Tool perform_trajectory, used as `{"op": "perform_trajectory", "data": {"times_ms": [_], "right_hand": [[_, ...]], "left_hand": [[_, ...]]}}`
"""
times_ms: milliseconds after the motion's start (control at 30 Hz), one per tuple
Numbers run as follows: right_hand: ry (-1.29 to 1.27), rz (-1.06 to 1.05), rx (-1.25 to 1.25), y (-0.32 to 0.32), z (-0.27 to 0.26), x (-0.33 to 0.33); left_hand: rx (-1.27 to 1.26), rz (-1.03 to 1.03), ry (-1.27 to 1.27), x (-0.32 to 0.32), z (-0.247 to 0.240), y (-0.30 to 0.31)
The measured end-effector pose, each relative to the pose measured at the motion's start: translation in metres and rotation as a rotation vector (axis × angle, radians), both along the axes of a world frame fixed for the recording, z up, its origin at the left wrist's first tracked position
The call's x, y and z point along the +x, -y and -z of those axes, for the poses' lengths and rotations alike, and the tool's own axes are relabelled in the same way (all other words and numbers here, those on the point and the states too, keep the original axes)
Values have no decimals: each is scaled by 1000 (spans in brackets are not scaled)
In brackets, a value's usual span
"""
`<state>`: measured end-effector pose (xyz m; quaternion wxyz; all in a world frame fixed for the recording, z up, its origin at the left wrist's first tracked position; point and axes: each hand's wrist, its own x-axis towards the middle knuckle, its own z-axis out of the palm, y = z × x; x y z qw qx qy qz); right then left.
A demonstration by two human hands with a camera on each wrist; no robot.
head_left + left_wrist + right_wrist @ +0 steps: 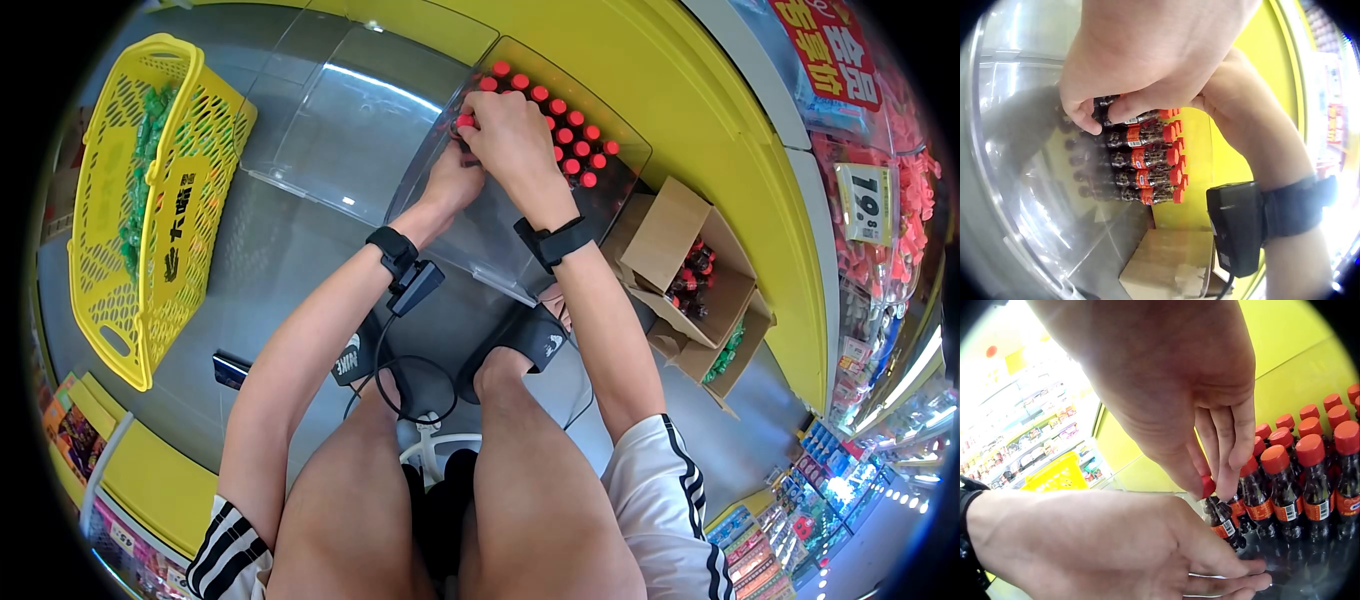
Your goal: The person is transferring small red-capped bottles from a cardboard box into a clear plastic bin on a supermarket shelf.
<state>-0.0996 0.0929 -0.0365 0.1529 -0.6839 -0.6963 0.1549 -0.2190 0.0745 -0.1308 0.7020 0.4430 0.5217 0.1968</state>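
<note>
My right hand (515, 145) pinches the red cap of a small dark bottle (1222, 525) with an orange-red label. This bottle leans at the end of the rows. Low beside it, my left hand (1129, 544) reaches in with its fingers fairly straight, fingertips close to the bottle's base. Rows of matching small red-capped bottles (575, 135) stand upright in a clear plastic bin (470, 225). In the left wrist view, the bottles (1141, 156) show behind my left hand (1154, 50), which hides much of the right hand.
Left of the bin is another clear compartment (350, 130). A yellow basket (190, 250) with green items stands on the floor at the left. To the right, an open cardboard box (665, 235) holds more red-capped bottles. A phone (231, 371) lies on the floor.
</note>
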Motion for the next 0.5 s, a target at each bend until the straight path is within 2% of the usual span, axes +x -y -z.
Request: {"op": "perform_trajectory", "data": {"times_ms": [267, 500], "right_hand": [[63, 9, -35, 0, -3, -2], [98, -26, -46, 3, -17, -1]], "left_hand": [[20, 8, 3, -1, 1, 4], [25, 4, -101, -3, 5, 6]]}}
